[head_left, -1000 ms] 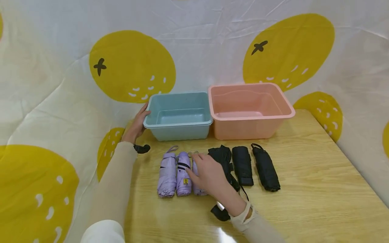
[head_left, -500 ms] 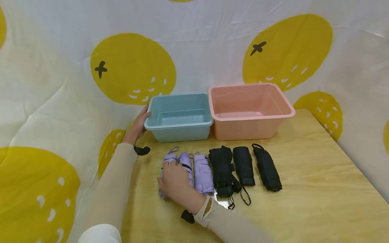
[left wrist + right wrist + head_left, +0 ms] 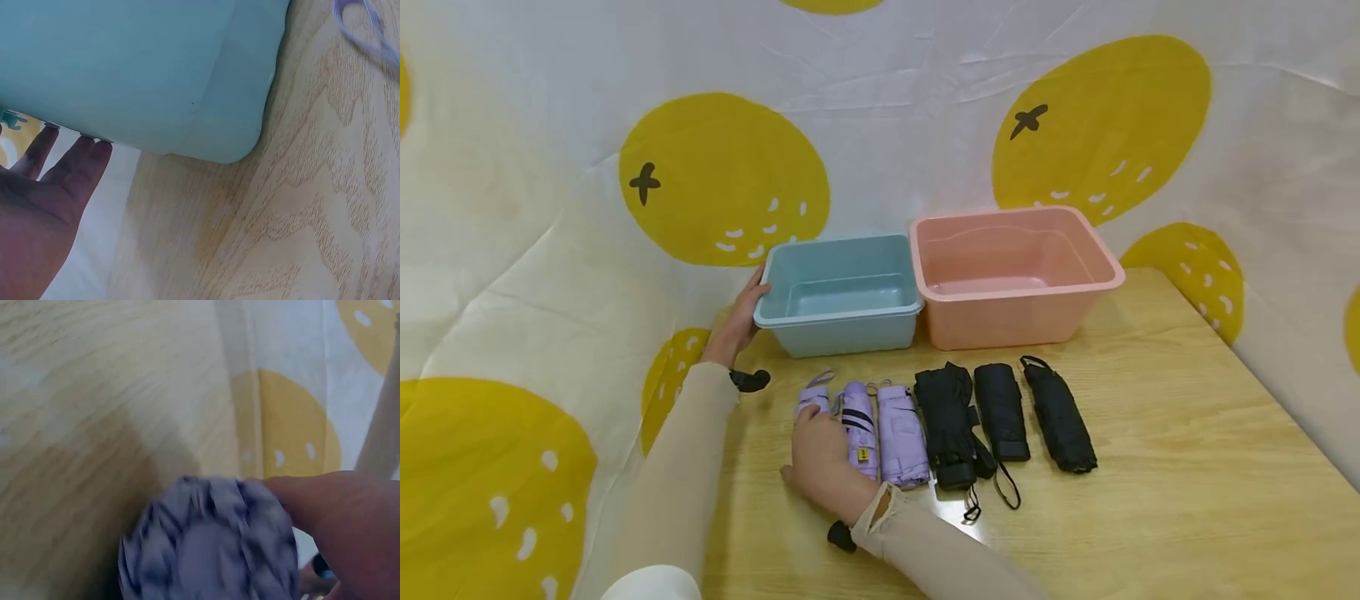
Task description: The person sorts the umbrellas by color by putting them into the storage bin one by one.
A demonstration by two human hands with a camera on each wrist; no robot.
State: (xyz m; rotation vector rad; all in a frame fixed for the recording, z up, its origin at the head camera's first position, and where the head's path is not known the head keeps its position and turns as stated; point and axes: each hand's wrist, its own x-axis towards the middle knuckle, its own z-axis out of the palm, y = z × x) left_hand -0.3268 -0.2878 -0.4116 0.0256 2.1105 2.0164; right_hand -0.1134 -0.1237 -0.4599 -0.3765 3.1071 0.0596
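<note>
My left hand (image 3: 739, 321) holds the left rim of a light blue plastic bin (image 3: 844, 335), thumb at the rim and fingers along its outer side. In the left wrist view, the fingertips (image 3: 94, 139) meet the bin's edge. My right hand (image 3: 823, 454) grips the leftmost folded purple umbrella (image 3: 813, 400), mostly hidden under it. In the right wrist view, the gathered fabric end of this umbrella (image 3: 209, 550) shows beside the thumb. Right of it lie a second purple umbrella (image 3: 859, 425) with black stripes and a third purple one (image 3: 902, 437).
A pink bin (image 3: 1011, 321) stands against the blue one's right side. Three folded black umbrellas lie in the same row: one with loose fabric (image 3: 946, 421), a flat one (image 3: 1002, 412) and a slim one (image 3: 1060, 417). Patterned cloth (image 3: 910, 142) hangs behind the wooden table (image 3: 1187, 467).
My right hand has moved left from the third purple umbrella to the leftmost one, and now grips it. The left hand has stayed at the blue bin.
</note>
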